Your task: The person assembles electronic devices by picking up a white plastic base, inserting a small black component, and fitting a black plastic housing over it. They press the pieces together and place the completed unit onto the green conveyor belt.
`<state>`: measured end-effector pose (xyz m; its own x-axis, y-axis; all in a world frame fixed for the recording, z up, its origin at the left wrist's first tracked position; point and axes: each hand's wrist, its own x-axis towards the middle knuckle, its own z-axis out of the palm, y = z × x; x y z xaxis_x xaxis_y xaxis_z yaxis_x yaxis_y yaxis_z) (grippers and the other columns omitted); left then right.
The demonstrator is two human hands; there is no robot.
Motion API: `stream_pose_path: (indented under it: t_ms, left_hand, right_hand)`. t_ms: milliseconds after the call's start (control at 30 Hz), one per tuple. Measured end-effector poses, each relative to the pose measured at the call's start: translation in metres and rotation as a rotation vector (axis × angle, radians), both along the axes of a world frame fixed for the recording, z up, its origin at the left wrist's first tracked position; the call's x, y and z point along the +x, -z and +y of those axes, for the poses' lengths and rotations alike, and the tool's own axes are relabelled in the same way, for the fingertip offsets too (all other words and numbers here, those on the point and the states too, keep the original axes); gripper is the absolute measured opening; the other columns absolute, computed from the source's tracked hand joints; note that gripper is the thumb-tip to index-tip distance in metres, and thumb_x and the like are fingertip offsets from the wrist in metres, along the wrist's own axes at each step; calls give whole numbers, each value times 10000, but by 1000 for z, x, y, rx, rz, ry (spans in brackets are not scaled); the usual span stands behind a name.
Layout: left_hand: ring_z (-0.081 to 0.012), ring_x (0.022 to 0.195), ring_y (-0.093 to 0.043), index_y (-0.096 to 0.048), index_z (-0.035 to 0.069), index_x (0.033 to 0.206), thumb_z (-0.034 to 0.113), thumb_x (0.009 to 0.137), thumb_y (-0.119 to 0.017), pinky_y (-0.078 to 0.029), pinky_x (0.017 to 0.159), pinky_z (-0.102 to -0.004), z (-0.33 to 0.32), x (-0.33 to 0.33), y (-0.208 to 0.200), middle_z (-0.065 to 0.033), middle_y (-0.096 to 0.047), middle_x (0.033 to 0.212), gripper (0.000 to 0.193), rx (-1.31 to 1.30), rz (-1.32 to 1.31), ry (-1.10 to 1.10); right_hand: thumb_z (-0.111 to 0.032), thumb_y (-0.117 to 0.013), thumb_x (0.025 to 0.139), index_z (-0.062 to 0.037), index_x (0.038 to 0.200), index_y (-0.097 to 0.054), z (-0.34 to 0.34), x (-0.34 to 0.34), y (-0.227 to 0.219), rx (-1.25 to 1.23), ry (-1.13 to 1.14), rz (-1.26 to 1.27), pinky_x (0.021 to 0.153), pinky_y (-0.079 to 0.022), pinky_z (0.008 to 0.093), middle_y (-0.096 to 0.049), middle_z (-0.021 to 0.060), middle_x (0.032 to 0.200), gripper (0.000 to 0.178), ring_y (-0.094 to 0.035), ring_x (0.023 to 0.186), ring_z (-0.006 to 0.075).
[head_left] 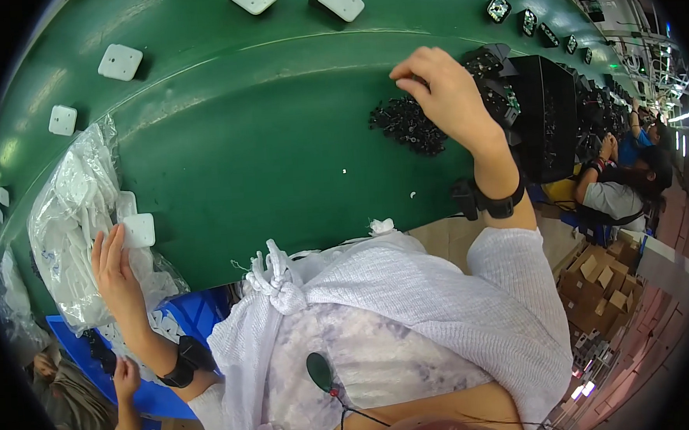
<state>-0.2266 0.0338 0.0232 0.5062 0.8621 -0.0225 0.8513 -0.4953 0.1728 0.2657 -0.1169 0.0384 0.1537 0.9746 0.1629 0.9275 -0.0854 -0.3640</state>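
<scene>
At the left, my left hand (115,275) lies beside a white plastic cover (140,231), its fingers stretched out and reaching the cover's near edge. A clear plastic bag (71,210) full of white parts sits right beside that hand. Over on the right, my right hand (449,93) is raised above a pile of small black parts (408,127). Its thumb and fingertips are drawn close together in a pinch; whatever they hold, if anything, is too small to make out.
Several white covers (121,62) lie along the far side of the green table (271,149). Black units with circuit boards (498,8) stand far right, near a black box (550,118). Blue bins (198,316) sit below the left edge. Other people work at both sides.
</scene>
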Motion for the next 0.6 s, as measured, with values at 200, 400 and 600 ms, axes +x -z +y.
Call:
stream_pose_path:
  t_ms: [200,400,600]
  left_hand:
    - [-315,1276,-454,-608,139,1260,-53,838,-507,-362,1054,-406,-13,13,7,-90,-575,1291,474,84,15,22]
    - [-317,1202,-505,-670,176,1167,35,809,-622,-419,967,-427,-15,26,9,-85,-600,1227,387,207,-15,38]
    - [-296,1135,-547,-675,86,1050,58,825,-638,-445,918,-422,-22,44,2,-85,-628,1165,229,291,-173,80]
  right_hand:
    - [-98,-705,773,-45,829,-621,-15,-23,24,16,61,-26,722,-466,352,-570,68,818,114,-564,814,256]
    - [-21,-683,781,-20,846,-590,-21,-25,22,19,59,25,663,-457,311,-549,78,825,113,-548,732,226]
    - [6,-663,796,-6,852,-577,-19,-28,24,-29,52,94,654,-448,301,-534,71,825,104,-514,707,193]
